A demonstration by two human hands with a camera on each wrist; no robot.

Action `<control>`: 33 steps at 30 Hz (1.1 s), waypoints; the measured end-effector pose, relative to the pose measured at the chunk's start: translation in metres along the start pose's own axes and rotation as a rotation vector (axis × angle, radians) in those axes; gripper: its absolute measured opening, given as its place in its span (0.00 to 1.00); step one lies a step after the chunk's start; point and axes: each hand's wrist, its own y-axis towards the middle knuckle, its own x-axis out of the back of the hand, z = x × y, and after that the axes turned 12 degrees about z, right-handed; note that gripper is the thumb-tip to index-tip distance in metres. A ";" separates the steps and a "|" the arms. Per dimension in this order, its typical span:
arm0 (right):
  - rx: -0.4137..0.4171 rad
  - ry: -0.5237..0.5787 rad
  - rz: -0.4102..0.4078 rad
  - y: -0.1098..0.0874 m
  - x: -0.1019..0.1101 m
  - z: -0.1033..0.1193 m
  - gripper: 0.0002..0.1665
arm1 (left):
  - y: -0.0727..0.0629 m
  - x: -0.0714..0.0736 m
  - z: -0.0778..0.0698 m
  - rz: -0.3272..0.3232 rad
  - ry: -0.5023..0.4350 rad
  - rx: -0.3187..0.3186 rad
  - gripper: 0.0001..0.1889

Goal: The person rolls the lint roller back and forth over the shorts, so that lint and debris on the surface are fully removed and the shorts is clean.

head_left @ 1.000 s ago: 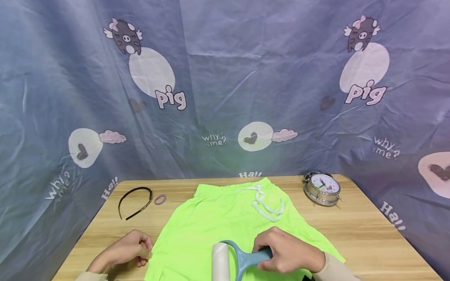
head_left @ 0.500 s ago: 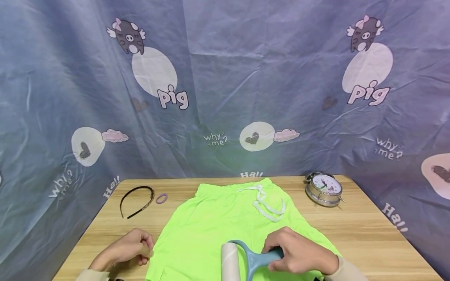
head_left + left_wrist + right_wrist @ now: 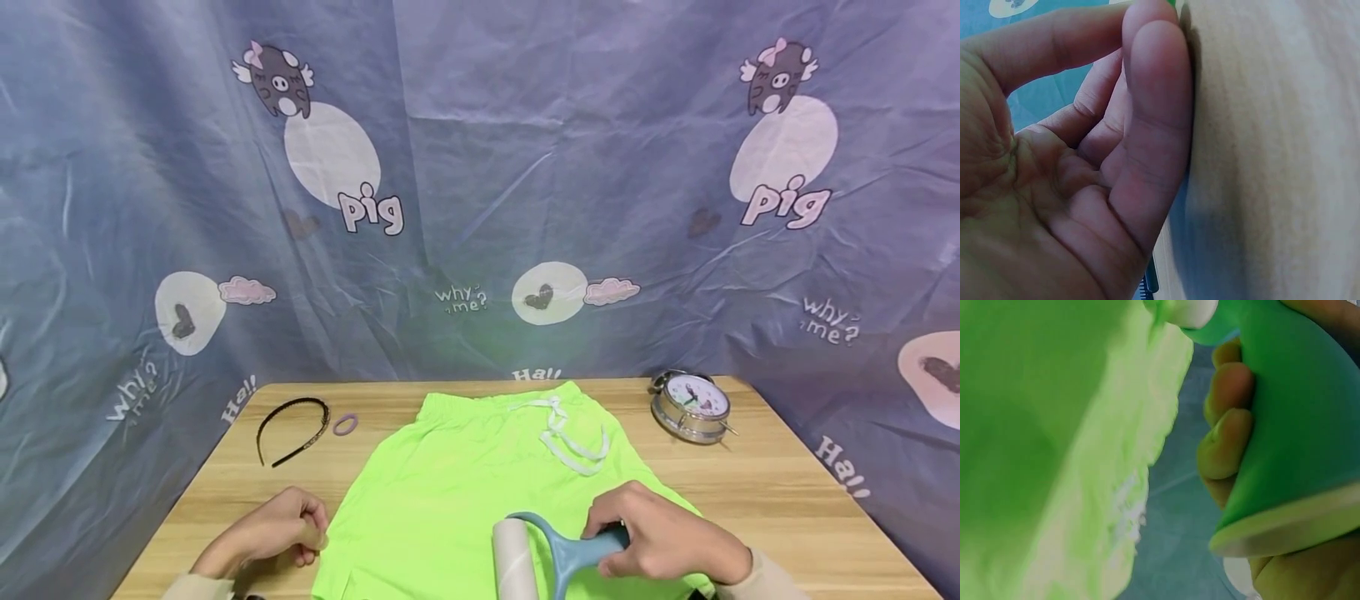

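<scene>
Neon green shorts (image 3: 427, 492) lie spread flat, a white drawstring (image 3: 558, 433) at their waistband. My right hand (image 3: 663, 533) grips the blue handle of a lint roller (image 3: 577, 553). Its white roll (image 3: 516, 557) sits over the lower middle of the shorts, pointing toward me. In the right wrist view my fingers (image 3: 1227, 440) curl round the handle, beside the green fabric. My left hand (image 3: 279, 529) is at the shorts' left edge, its thumb and forefinger pinching there. In the left wrist view only a sliver of green shows by those fingertips (image 3: 1159, 47).
A black headband (image 3: 292, 429) and a purple hair tie (image 3: 346, 424) lie at the back left of the wooden table (image 3: 787, 508). At the back right stands a silver alarm clock (image 3: 690, 407). A blue printed curtain (image 3: 465, 208) hangs behind the table.
My right hand has moved to the right with the lint roller, carrying its roll across the shorts. The left hand stays at the left edge.
</scene>
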 end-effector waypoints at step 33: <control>-0.095 -0.046 -0.059 -0.049 0.014 -0.013 0.21 | 0.000 0.002 -0.004 -0.002 0.021 0.042 0.02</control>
